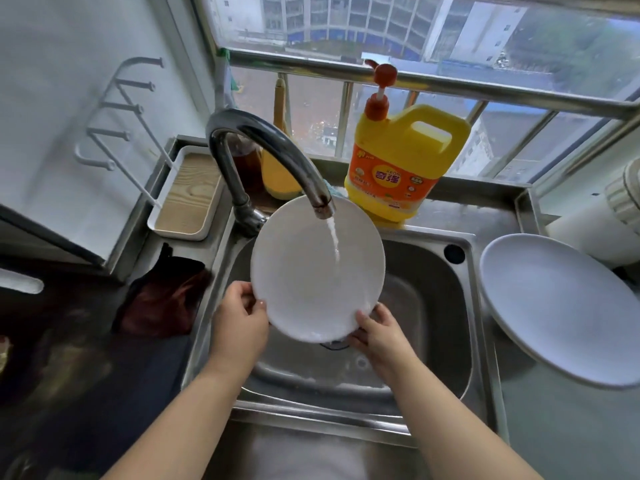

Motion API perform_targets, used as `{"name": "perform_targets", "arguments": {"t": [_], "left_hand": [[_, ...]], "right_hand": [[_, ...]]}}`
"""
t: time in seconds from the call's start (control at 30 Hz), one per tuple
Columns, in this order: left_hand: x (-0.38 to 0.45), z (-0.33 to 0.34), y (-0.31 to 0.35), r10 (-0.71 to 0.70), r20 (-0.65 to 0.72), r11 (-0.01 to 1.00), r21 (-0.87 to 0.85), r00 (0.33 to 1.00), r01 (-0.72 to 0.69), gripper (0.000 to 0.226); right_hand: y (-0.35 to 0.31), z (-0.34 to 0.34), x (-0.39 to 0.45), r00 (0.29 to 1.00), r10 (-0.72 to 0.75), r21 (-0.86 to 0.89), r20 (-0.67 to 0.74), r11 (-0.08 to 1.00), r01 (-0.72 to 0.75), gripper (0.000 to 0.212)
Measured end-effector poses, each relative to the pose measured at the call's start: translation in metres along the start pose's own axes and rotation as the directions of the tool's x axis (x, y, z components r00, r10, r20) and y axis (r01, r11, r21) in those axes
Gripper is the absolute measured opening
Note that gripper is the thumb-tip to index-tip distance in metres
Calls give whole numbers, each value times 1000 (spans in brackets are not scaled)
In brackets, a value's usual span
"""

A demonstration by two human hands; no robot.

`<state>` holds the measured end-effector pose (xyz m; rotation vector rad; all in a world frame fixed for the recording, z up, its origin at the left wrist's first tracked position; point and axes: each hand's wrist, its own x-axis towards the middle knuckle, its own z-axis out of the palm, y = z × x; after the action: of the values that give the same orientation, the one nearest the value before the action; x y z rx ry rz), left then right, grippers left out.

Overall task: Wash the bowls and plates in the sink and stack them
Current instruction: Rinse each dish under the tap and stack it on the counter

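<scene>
Rinse step, landmark: sink (446, 299).

Nearest the body, both forearms reach in over the sink's front rim. Left hand (239, 320) grips the lower-left rim of the white plate (311, 271), thumb on the face, fingers curled behind. Right hand (377, 336) pinches the lower-right rim the same way. Plate held tilted above the sink basin, face toward the camera, clear of the bottom.

Stream from the faucet (263, 157) strikes the upper right of the plate face. Advisable: rotate rim through the fingers so water sweeps the whole face, then flip for the back; keep grip firm, wet glaze likely slippery; keep rim off the spout.

Right of the sink, second plate (554, 306) on the tabletop, probable stacking spot. Behind the sink, detergent bottle (401, 168) on the ledge.
</scene>
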<state>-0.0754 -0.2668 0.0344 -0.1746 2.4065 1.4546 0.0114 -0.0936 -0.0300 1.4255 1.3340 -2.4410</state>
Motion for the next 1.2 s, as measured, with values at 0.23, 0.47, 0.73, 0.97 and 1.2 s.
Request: {"name": "perform_targets", "arguments": {"t": [0.23,0.47,0.73,0.97,1.2], "left_hand": [[-19,-27,-4,29,-84,997,71,996,-23,11],[-26,-23,-21,-95,-33,995,34,995,96,15],[-34,8,-26,-232,157,972,66,960,225,9],[-29,39,-30,-343,317,938,156,884,308,15],[-20,56,-18,-342,393,939,119,853,322,15]], "right_hand": [[10,16,-11,986,127,-95,107,989,-117,19],[-5,-8,-39,995,73,-273,71,961,-51,11],[-25,-44,-65,992,-80,-402,-99,915,34,14],[-34,-66,-82,955,-263,-549,-134,822,149,11],[-32,-70,-91,852,-516,-650,-87,678,344,13]]}}
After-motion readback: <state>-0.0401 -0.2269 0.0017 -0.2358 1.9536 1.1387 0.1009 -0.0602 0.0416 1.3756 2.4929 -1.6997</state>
